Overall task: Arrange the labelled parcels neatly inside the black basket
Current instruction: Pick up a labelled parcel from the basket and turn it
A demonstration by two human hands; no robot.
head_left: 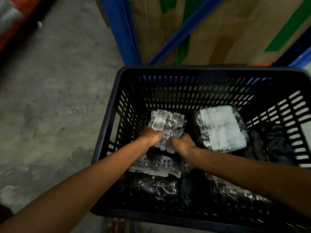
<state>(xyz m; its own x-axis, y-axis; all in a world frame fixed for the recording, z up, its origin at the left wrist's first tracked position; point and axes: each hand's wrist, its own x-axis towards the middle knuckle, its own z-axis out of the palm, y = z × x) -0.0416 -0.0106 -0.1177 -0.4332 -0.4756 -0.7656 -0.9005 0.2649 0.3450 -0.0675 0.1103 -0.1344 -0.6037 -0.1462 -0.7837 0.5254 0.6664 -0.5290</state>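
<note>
You're mid-placement: left hand (151, 136) and right hand (182, 143) have fingers clamped on a labelled parcel (165, 127) at the black basket (107, 125)'s far-left floor. Next, I'd press it flat beside its neighbour parcel (222, 128).

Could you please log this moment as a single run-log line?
stage: arranging | left hand + right hand: gripping parcel | location: black basket, far left | neighbour: white-labelled parcel to right

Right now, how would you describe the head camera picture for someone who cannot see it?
Two bare hands, left hand and right hand, grip a plastic-wrapped parcel inside a black basket on a grey floor. A labelled parcel lies beside it, with more wrapped parcels nearer the camera.
</note>
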